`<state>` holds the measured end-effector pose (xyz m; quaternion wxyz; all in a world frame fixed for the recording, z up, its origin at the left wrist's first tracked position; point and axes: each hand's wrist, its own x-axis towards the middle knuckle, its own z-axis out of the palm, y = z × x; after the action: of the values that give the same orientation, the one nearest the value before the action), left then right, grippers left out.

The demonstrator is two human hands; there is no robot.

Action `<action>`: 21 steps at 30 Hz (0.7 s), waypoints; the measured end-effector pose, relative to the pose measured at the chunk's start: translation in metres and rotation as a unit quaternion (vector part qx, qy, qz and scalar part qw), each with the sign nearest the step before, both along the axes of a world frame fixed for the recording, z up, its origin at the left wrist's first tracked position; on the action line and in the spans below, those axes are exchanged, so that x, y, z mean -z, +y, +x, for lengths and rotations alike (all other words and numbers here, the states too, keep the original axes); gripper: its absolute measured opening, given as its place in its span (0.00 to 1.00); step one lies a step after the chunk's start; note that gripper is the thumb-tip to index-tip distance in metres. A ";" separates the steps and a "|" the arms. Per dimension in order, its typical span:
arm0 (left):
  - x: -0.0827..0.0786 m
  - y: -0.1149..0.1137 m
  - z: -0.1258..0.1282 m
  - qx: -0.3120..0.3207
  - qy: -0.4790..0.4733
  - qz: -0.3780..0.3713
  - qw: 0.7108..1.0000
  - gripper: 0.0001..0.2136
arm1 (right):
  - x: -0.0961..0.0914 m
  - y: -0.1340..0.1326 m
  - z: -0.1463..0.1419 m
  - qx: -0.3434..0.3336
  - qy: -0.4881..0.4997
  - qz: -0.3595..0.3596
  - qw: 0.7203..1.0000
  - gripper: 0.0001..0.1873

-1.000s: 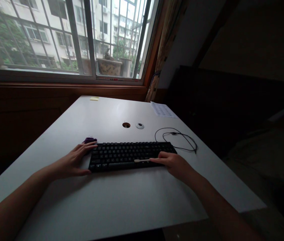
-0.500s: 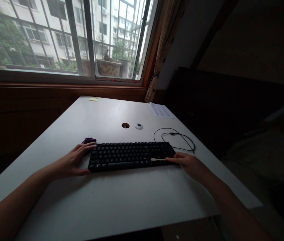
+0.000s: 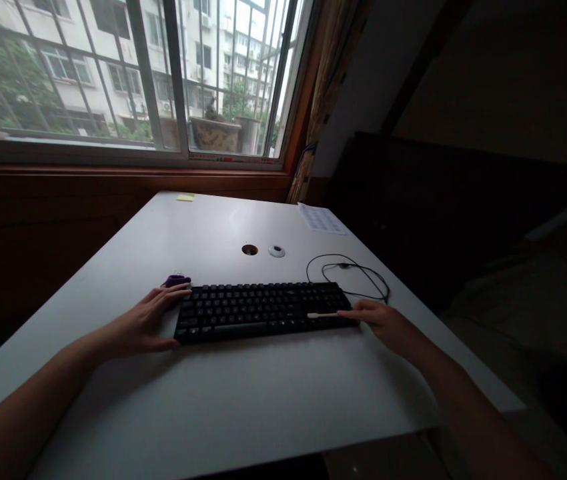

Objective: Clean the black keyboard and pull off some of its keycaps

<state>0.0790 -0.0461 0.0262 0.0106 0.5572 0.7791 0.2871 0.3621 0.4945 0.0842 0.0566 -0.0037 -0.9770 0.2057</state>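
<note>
A black keyboard (image 3: 243,310) lies on the white table. My left hand (image 3: 146,320) braces its left end, thumb at the front corner and fingers at the back corner. Between the fingers and thumb of my right hand (image 3: 376,320) is a pale toothbrush (image 3: 321,315). The brush points left, and its head is over the keys in the right part of the keyboard. Whether the bristles touch the keys cannot be made out. Just behind my left fingers lies a small purple object (image 3: 176,280), partly hidden.
The keyboard's black cable (image 3: 363,267) loops on the table (image 3: 243,400) at the right. Farther back are a round hole (image 3: 250,250), its white cover (image 3: 277,251), a printed sheet (image 3: 321,218) and yellow sticky notes (image 3: 185,197). A barred window stands beyond the table.
My right hand has shifted a little to the right and slightly away from me, carrying the toothbrush along the keys. My left hand stays at the keyboard's left end.
</note>
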 end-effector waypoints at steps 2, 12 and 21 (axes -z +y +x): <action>0.000 0.000 0.000 0.000 -0.002 0.000 1.000 0.46 | 0.001 0.006 0.000 -0.003 0.005 0.006 1.000 0.31; -0.004 0.001 0.002 -0.003 0.005 -0.009 1.000 0.46 | 0.013 0.043 0.011 0.027 0.040 -0.008 0.999 0.25; 0.000 0.000 0.001 -0.008 -0.003 -0.005 1.000 0.47 | 0.012 0.073 0.032 0.108 0.021 0.000 0.994 0.21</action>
<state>0.0797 -0.0462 0.0266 0.0132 0.5503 0.7846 0.2853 0.3944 0.5680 0.0722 0.0990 -0.1045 -0.9694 0.1987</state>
